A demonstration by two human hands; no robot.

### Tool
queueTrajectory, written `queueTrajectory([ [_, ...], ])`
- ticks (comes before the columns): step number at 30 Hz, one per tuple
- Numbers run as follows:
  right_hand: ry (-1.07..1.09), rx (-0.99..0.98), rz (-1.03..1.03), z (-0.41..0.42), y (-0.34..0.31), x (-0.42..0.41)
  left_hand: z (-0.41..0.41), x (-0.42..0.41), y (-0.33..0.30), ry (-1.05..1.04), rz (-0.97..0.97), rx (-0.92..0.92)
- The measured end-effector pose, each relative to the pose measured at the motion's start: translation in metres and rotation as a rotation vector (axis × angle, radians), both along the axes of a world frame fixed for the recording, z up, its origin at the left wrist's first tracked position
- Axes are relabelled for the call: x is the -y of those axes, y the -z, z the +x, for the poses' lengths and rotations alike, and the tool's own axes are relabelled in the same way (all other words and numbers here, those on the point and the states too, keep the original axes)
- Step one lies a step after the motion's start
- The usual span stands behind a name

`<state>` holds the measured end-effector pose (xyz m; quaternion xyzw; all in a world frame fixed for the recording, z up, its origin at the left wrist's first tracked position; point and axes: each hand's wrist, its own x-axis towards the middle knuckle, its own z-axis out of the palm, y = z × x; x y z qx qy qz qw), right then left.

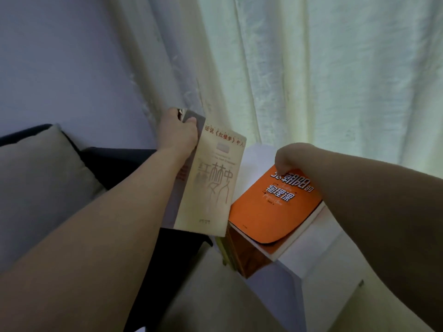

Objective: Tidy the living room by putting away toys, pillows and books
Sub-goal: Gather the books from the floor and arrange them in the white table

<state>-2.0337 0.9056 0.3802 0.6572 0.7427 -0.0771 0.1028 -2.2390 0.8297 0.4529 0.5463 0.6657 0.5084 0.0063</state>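
While left hand (178, 130) grips cream book (213, 183), right hand (286, 159) fingers touch orange book (268, 212).

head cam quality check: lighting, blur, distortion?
Head view: dim and backlit by the pale curtain, which glows; forearms near the lens are soft, edges bow from the wide angle; titles stay legible on the cream paperback in the left hand and the orange book under the right hand.
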Motion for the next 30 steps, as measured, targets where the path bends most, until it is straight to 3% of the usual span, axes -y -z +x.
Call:
queueTrajectory([
  [3, 0.146, -0.069, 0.166, -0.011, 0.029, 0.000, -0.004, -0.010, 0.009, 0.002, -0.033, -0.006],
  [6, -0.032, -0.190, 0.100, -0.036, 0.055, 0.014, -0.010, -0.023, 0.016, 0.001, -0.053, 0.003],
  [10, -0.179, -0.214, 0.089, -0.040, 0.081, 0.013, -0.013, -0.038, 0.019, -0.002, -0.108, -0.006],
  [16, -0.166, -0.189, 0.138, -0.009, 0.077, -0.002, -0.005, -0.075, 0.002, 0.098, -0.188, 0.064],
  [20, -0.187, -0.183, 0.120, 0.005, 0.077, -0.010, 0.008, -0.109, 0.002, 0.220, -0.339, 0.101],
  [25, -0.169, -0.278, 0.192, 0.007, 0.084, -0.013, 0.017, -0.154, 0.020, 0.303, -0.516, 0.062],
  [30, -0.085, -0.384, 0.219, 0.009, 0.084, -0.010, 0.012, -0.182, 0.055, 0.320, -0.627, 0.133],
])
